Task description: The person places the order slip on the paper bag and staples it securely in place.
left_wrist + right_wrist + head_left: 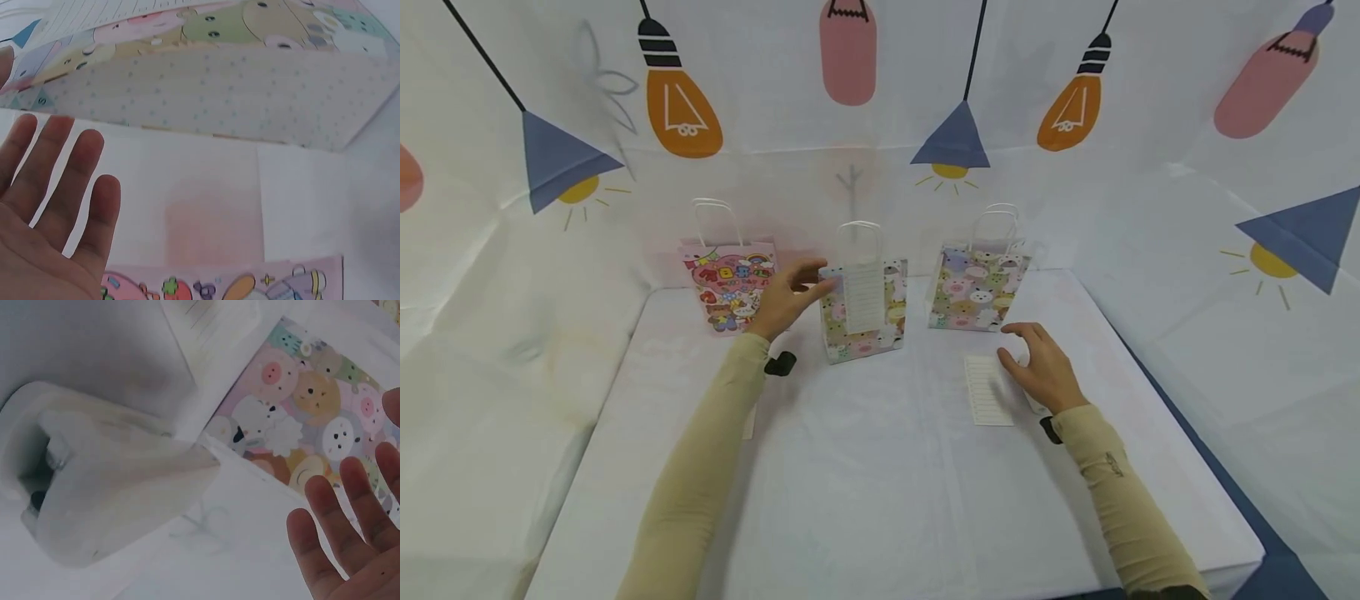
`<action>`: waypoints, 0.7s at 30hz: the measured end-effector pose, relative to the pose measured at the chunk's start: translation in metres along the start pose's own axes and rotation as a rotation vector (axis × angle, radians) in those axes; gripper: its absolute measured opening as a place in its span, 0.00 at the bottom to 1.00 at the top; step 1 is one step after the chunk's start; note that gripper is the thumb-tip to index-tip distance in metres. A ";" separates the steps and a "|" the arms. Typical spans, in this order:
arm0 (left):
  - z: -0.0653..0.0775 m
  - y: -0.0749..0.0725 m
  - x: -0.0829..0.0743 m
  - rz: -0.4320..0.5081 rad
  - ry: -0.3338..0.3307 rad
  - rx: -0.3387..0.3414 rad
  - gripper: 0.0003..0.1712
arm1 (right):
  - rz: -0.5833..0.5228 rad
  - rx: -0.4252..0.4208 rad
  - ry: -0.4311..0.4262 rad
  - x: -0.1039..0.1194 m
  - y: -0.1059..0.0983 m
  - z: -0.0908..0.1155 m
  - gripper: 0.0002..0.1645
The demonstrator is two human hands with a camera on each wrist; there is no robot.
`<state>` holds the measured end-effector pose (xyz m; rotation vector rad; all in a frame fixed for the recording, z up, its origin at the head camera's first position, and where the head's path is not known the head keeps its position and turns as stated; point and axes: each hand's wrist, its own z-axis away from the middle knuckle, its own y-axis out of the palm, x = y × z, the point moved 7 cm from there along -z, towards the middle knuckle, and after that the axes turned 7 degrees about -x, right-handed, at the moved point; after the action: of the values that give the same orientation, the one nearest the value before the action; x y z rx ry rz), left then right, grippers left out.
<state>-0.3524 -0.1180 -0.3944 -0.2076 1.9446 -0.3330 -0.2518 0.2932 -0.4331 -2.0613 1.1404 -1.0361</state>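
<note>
My left hand [786, 298] is at the upper left corner of the middle paper bag [895, 317], which has cartoon animals and white handles. Its thumb lies before the bag's front; in the left wrist view straight, spread fingers [84, 153] reach along the dotted side panel. A lined white card [865, 298] is upright against the bag's front. My right hand [1037, 367] hovers empty beside a second lined card [985, 392] lying on the table, fingers loosely bent. Near the right wrist is a white rounded object [119, 481] with a dark opening; its kind is unclear.
A pink cartoon bag [730, 287] stands at the back left, and another animal-print bag [977, 287] at the back right. A scrap of white paper [749, 423] shows beside the left forearm. White printed sheeting [880, 192] rises behind the white table [850, 500].
</note>
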 end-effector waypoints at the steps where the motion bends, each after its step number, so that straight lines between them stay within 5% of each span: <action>1: 0.001 -0.002 0.003 -0.010 0.005 -0.010 0.27 | -0.009 -0.008 -0.005 0.002 0.000 -0.001 0.26; 8: 0.017 -0.018 0.006 -0.123 0.040 -0.052 0.28 | -0.066 -0.035 -0.017 0.014 0.003 -0.012 0.30; 21: 0.053 -0.055 -0.013 -0.487 0.118 -0.118 0.31 | -0.121 0.010 -0.013 0.037 0.021 -0.023 0.31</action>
<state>-0.2996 -0.1738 -0.3843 -0.7592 2.0165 -0.5582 -0.2672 0.2482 -0.4235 -2.1475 1.0128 -1.0818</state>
